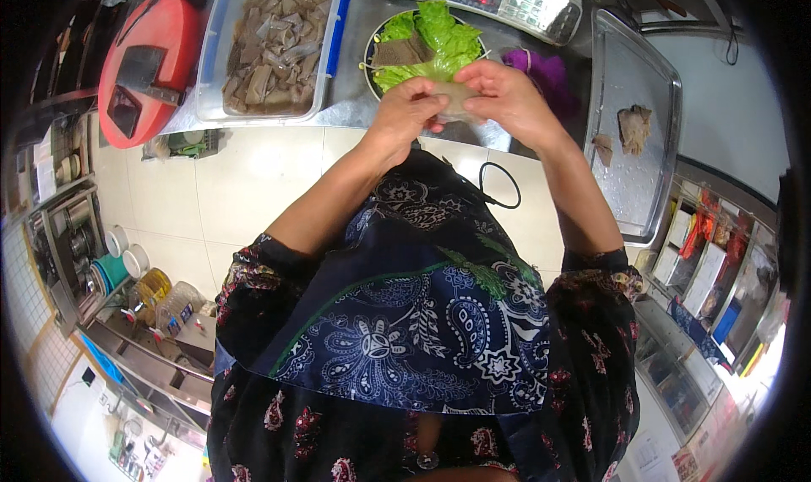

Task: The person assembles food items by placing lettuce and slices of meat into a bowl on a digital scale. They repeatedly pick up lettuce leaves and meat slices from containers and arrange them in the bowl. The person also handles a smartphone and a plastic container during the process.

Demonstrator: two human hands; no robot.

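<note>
My left hand (404, 114) and my right hand (511, 100) meet over the counter's near edge, holding a thin, pale grey-green slice (456, 100) between thumbs and fingers. It looks soft and slightly see-through. Right beyond my hands stands a round plate (368, 70) lined with green lettuce leaves (441, 32). On the leaves lies a grey-brown, bumpy-textured piece that resembles tripe (402, 53). To the left, a clear plastic tub (211, 81) with a blue edge holds many similar grey-brown pieces (283, 47) in liquid.
A red round cutting board (173, 26) at the far left carries a cleaver (142, 66). Behind the plate is a digital scale (541, 9). Purple mesh or cloth (541, 70) lies right of the plate. Further right, a metal tray (621, 199) bears brown crumpled pieces (634, 129).
</note>
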